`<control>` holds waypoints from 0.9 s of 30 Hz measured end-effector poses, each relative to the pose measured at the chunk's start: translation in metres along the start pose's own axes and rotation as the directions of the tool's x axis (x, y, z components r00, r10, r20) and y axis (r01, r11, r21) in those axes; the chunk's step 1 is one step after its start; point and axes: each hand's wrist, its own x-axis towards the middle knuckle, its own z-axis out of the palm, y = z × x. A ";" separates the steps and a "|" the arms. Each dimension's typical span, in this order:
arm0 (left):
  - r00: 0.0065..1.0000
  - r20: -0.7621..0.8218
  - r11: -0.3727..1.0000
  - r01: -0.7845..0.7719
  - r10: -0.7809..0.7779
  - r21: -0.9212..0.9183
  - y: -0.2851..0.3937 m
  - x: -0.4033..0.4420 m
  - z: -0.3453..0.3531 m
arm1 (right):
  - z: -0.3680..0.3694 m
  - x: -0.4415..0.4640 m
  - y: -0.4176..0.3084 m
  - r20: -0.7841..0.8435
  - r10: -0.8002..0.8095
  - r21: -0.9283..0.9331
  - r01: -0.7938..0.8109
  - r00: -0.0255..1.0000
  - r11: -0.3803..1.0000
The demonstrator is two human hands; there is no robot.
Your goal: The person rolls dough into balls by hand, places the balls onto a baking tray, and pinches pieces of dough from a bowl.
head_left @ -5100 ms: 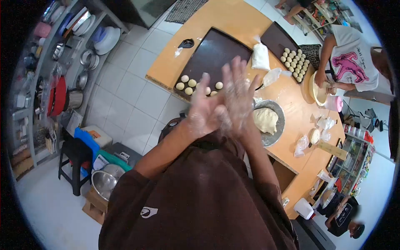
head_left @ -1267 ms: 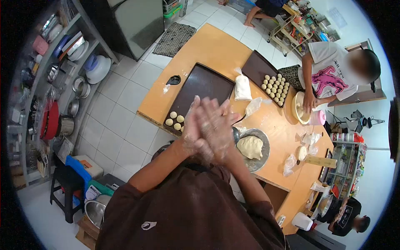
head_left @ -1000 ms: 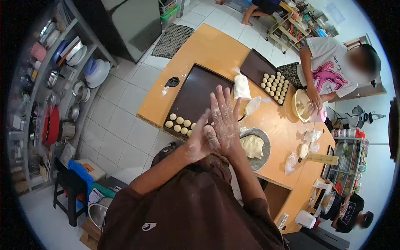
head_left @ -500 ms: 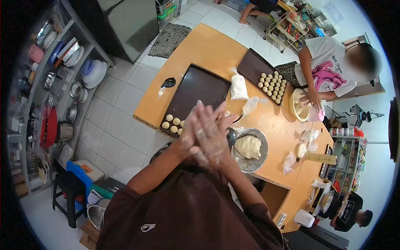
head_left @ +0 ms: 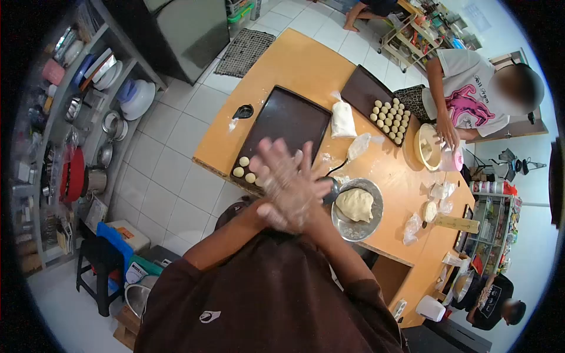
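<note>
My right hand (head_left: 289, 191) lies across my left hand (head_left: 266, 213), palm to palm, both floury and blurred by motion. Fingers are stretched out and spread on both. Whatever may be between the palms is hidden. Just beyond them, a dark baking tray (head_left: 288, 115) carries several small dough balls (head_left: 244, 161) at its near corner, partly covered by my hands. To the right stands a metal bowl (head_left: 376, 220) with a large lump of dough (head_left: 355, 204). A dark round object with a cable (head_left: 331, 191) sits at the bowl's left rim.
A second tray (head_left: 365, 88) holds rows of dough balls. A co-worker (head_left: 471, 94) reaches into a cream bowl (head_left: 421, 154) across the wooden table (head_left: 376, 167). A white bag (head_left: 342, 120) stands between the trays. Shelves (head_left: 126, 65) line the left; another person (head_left: 493, 300) is far right.
My hands have shifted against each other, still palm to palm, with fingers fanned wider. The whole view has moved slightly. The co-worker's hand has moved a little at the cream bowl.
</note>
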 end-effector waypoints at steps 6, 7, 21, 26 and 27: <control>0.999 -0.022 0.729 0.010 -0.034 -0.684 0.033 -0.002 -0.013 | 0.014 -0.015 0.023 -0.050 0.248 0.338 -0.217 0.967 0.916; 0.996 -0.088 0.815 -0.035 -0.020 -0.578 0.034 -0.001 -0.010 | 0.017 -0.021 0.013 -0.027 0.187 0.370 -0.164 0.982 0.914; 0.998 -0.062 0.892 -0.013 -0.017 -0.452 0.042 -0.005 0.001 | 0.028 -0.019 0.038 0.005 0.386 0.372 -0.360 0.922 0.855; 0.950 -0.295 0.955 0.012 -0.104 -0.296 0.015 -0.003 -0.023 | 0.021 -0.013 0.039 -0.070 0.492 0.106 -0.484 0.868 0.869; 0.936 -0.335 0.965 0.019 -0.110 -0.263 0.011 -0.003 -0.027 | 0.019 -0.016 0.042 -0.062 0.506 0.157 -0.493 0.860 0.856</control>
